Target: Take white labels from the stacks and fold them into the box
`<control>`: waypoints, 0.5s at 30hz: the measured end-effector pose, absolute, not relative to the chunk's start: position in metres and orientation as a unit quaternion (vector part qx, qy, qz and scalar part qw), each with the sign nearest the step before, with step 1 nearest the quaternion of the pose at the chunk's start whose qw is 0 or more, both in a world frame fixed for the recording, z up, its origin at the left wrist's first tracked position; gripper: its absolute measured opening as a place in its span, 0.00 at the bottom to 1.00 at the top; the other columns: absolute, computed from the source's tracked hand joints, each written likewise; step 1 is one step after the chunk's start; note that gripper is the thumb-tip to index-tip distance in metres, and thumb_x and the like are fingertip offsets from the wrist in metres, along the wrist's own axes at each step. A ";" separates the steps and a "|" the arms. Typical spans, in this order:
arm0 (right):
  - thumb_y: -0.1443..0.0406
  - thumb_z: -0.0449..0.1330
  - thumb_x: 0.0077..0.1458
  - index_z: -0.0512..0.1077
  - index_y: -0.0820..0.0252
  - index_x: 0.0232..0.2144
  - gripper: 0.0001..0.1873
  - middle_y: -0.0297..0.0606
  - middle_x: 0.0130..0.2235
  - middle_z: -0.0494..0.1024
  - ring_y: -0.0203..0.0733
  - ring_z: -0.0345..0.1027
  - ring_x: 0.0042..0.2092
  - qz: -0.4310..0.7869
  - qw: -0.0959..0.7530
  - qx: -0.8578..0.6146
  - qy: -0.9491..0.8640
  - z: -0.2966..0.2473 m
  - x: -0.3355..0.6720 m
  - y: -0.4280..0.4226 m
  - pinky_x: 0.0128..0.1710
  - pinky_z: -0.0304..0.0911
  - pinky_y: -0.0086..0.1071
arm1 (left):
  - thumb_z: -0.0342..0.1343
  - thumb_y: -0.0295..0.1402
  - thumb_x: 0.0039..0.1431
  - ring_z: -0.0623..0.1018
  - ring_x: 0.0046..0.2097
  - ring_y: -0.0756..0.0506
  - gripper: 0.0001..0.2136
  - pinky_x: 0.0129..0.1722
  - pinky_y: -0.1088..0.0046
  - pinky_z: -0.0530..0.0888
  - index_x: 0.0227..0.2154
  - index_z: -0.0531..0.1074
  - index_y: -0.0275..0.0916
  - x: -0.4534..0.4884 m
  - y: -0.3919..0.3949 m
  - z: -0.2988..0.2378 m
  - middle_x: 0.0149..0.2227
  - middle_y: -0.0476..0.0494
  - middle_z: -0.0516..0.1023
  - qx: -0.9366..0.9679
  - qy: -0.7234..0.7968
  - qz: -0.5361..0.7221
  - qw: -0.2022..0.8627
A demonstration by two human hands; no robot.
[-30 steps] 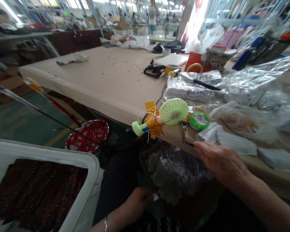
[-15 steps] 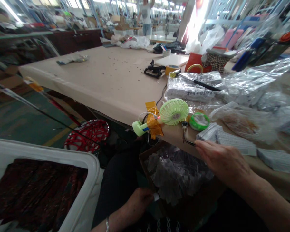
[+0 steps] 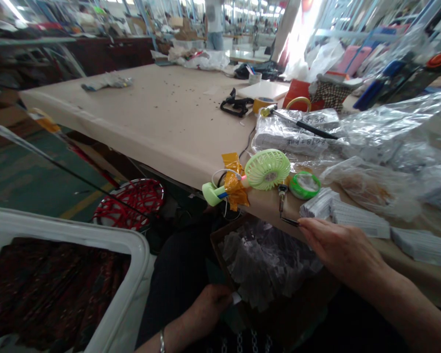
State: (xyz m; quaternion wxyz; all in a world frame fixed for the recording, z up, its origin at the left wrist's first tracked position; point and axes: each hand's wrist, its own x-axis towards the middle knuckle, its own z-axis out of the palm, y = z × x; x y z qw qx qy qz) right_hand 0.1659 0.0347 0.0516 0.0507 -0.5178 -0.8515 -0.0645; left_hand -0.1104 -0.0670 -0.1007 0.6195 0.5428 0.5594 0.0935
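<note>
My right hand (image 3: 332, 240) is closed on a pair of thin dark tweezers (image 3: 289, 221) at the table's front edge. Their tip is close to the metal tip of a soldering-iron-like tool (image 3: 281, 198) that sticks out over the edge; whether they touch I cannot tell. Low over my lap, my left hand (image 3: 213, 300) pinches a small white tag (image 3: 236, 297). Below the edge stands a cardboard box (image 3: 222, 240) with many translucent strips (image 3: 260, 264). A green handheld fan (image 3: 267, 169) is fixed to the edge with orange tape (image 3: 235, 189), beside a green-rimmed round container (image 3: 304, 185).
Stacks of white printed labels (image 3: 360, 218) lie right of my right hand. Behind them are plastic bags (image 3: 378, 184), a wrapped bundle (image 3: 297, 135) and a black-handled hammer (image 3: 308, 128). At left stand a white bin (image 3: 141, 255) with dark patterned fabric and a red-strapped stool (image 3: 132, 203).
The view has shifted slightly. Both hands keep nearly the same place and grip, the tweezers still by the tool's tip. A person in the background has moved a little left.
</note>
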 end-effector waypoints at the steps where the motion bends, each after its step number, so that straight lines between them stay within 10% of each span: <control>1: 0.63 0.51 0.59 0.71 0.55 0.41 0.11 0.34 0.35 0.80 0.39 0.73 0.26 -0.060 0.048 -0.518 -0.852 0.052 0.165 0.036 0.21 0.55 0.30 | 0.45 0.38 0.52 0.58 0.27 0.51 0.12 0.27 0.74 0.55 0.18 0.60 0.37 -0.110 -0.067 -0.101 0.22 0.53 0.57 0.542 0.564 0.090 0.617; 15: 0.62 0.51 0.59 0.72 0.56 0.36 0.11 0.34 0.29 0.79 0.42 0.74 0.26 -0.026 0.100 -0.539 -0.836 0.051 0.174 0.040 0.24 0.59 0.31 | 0.48 0.38 0.52 0.58 0.28 0.51 0.12 0.27 0.75 0.58 0.18 0.62 0.36 -0.109 -0.065 -0.099 0.22 0.53 0.58 0.530 0.568 0.092 0.623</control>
